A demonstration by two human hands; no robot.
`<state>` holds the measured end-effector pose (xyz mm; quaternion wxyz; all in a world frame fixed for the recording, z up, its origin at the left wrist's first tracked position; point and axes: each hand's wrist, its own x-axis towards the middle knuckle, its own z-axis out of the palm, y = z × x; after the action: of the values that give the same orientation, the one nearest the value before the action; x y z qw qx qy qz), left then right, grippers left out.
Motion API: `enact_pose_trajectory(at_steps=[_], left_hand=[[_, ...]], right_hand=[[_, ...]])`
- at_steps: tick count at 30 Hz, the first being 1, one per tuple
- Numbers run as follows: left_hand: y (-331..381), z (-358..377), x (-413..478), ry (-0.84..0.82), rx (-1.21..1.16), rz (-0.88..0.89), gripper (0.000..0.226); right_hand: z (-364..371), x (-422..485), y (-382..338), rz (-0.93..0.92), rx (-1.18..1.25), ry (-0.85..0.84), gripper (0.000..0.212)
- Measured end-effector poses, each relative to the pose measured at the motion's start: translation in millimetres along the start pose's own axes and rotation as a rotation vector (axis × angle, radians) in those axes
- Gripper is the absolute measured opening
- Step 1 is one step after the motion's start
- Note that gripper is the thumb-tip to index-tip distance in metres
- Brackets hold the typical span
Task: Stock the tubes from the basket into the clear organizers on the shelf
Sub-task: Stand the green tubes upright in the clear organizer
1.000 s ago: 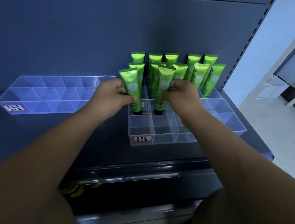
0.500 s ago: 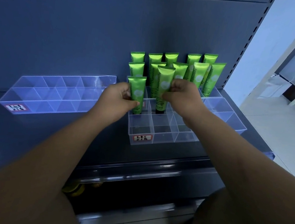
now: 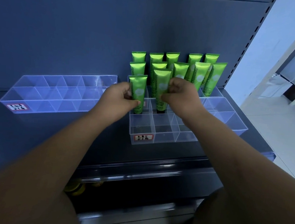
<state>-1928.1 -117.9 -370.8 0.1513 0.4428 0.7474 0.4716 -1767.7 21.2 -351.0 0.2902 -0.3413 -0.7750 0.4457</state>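
While a clear organizer (image 3: 55, 95) with a red-edged label lies at the left of the shelf (image 3: 34, 137), the left hand (image 3: 116, 101) curls thumb and fingers round an upright green tube (image 3: 137, 93), cap down in a left-column cell of the right organizer (image 3: 166, 136). Just beside it, the right hand (image 3: 182, 95) pinches a second tube (image 3: 160, 88) standing in the next cell. Behind them, ten more tubes (image 3: 200, 71) stand in two rows.

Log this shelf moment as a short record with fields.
left grip: holds left tube, upright in middle organizer
right grip: holds next tube, upright beside it
other tubes: ten, upright in two rows behind
front cells: no tubes
left organizer: no tubes
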Motion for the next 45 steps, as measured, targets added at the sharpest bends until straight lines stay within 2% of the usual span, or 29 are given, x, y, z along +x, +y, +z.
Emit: enact_pose_trajectory(at_steps=[7,14,23,26,33,45], left_hand=[[0.1,0.0,2.0,0.0,-0.054,-0.025,0.018],[1.9,0.4,2.2,-0.003,-0.08,-0.028,0.022],[3.6,0.6,2.2,-0.012,-0.078,-0.031,0.022],[3.3,0.5,2.4,-0.013,-0.088,-0.036,0.026],[1.9,1.7,2.5,0.004,-0.062,-0.036,0.021],[2.7,3.1,0.3,0.047,-0.033,-0.041,0.022]], right_hand=[[-2.9,-3.1,-2.1,0.019,0.023,0.037,0.045],[-4.8,-0.5,2.1,0.03,0.007,0.02,0.028],[-5.5,1.4,1.7,0.041,-0.103,0.008,0.032],[-5.5,1.6,1.5,0.044,-0.116,0.019,0.029],[-5.1,0.0,1.5,0.067,-0.093,0.014,0.019],[-1.8,-3.2,0.2,0.065,-0.165,0.028,0.022]])
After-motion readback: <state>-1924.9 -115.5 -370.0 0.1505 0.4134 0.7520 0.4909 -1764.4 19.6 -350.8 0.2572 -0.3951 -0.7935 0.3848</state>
